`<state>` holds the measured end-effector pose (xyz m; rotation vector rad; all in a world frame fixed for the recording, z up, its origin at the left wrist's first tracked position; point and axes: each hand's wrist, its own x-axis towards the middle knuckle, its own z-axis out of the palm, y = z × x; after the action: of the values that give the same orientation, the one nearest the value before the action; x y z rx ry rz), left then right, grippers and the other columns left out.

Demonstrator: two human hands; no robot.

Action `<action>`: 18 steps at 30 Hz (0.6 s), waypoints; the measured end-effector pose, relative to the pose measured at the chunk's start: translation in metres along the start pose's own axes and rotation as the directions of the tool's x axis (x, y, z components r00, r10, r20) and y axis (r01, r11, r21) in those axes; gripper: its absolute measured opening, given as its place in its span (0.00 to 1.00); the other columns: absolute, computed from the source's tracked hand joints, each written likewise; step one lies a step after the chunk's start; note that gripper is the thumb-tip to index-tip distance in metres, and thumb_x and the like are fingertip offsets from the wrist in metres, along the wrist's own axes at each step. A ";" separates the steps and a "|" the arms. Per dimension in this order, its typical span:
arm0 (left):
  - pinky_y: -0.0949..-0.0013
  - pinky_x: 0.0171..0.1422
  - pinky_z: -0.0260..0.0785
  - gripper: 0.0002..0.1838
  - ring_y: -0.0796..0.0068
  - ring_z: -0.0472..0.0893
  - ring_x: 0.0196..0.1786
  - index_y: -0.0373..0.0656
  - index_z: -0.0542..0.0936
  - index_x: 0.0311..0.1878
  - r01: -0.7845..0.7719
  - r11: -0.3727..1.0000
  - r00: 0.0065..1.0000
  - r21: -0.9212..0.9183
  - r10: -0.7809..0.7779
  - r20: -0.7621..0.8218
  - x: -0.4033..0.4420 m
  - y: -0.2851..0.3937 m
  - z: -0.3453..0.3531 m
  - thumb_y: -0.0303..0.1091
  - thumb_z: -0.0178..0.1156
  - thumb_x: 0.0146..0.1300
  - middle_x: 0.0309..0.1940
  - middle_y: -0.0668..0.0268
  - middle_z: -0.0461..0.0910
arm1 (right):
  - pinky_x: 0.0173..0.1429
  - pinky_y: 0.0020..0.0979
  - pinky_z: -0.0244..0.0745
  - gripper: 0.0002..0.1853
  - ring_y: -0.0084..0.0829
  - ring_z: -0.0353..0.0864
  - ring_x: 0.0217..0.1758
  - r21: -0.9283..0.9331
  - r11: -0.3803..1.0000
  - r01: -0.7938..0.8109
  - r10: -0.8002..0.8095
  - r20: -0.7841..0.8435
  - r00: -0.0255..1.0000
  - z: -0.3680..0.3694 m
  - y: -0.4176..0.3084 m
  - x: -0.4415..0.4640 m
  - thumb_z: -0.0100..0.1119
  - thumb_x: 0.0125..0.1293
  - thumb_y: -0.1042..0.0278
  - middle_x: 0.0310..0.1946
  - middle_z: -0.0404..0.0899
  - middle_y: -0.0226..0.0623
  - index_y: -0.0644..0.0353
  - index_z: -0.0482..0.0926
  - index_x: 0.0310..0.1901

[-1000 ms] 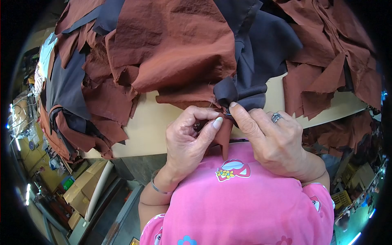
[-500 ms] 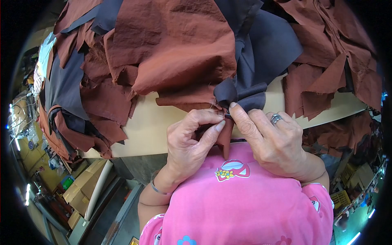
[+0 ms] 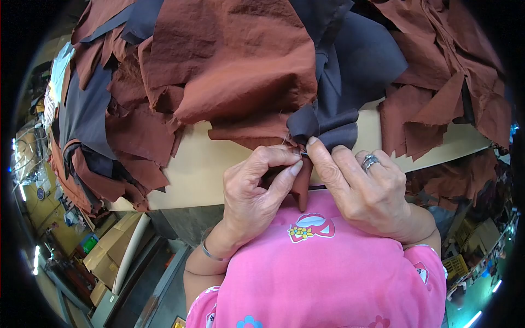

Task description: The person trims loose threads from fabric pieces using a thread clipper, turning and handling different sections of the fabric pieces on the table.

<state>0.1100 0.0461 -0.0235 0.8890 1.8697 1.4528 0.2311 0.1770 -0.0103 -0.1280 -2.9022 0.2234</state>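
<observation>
A rust-brown cloth [image 3: 240, 65] and a dark grey cloth [image 3: 361, 60] come together at the table's near edge, in front of my chest. My left hand [image 3: 256, 183] pinches the brown cloth's frayed edge between thumb and forefinger. Across from it, my right hand [image 3: 367, 188] holds the folded dark grey cloth where it meets the brown, its forefinger pressing on the join. The fingertips of both hands nearly touch. A brown corner hangs below them. What lies right under the fingertips is hidden.
Piles of brown and grey cloth pieces lie on the pale tabletop [image 3: 194, 169] to the left and right. Cardboard boxes [image 3: 115, 251] and a white roll [image 3: 131, 254] stand on the floor at left. A yellow crate [image 3: 455, 266] sits at lower right.
Both hands keep nearly the same place and grip. The brown and grey cloth has shifted only very slightly.
</observation>
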 end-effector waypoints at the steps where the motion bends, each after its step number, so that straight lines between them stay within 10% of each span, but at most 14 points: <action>1: 0.78 0.35 0.70 0.07 0.79 0.78 0.30 0.36 0.76 0.35 0.010 1.000 1.000 0.001 -0.010 0.002 0.000 0.001 0.000 0.18 0.60 0.53 0.29 0.62 0.79 | 0.23 0.22 0.60 0.23 0.20 0.61 0.16 -0.002 1.000 0.001 -0.001 0.002 1.000 0.000 0.000 0.000 0.53 0.44 0.74 0.22 0.66 0.28 0.63 0.76 0.48; 18: 0.75 0.52 0.67 0.05 0.79 0.74 0.45 0.37 0.69 0.38 0.267 0.736 0.960 -0.622 -0.259 0.107 -0.001 0.003 -0.003 0.18 0.53 0.59 0.41 0.59 0.75 | 0.25 0.31 0.67 0.21 0.37 0.71 0.21 0.567 0.791 -0.231 0.238 0.063 0.969 0.006 0.013 -0.002 0.57 0.51 0.79 0.26 0.72 0.40 0.64 0.71 0.49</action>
<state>0.1086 0.0435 -0.0200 0.2820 1.2679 1.7154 0.2321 0.1888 -0.0188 -0.3820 -2.6568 1.1175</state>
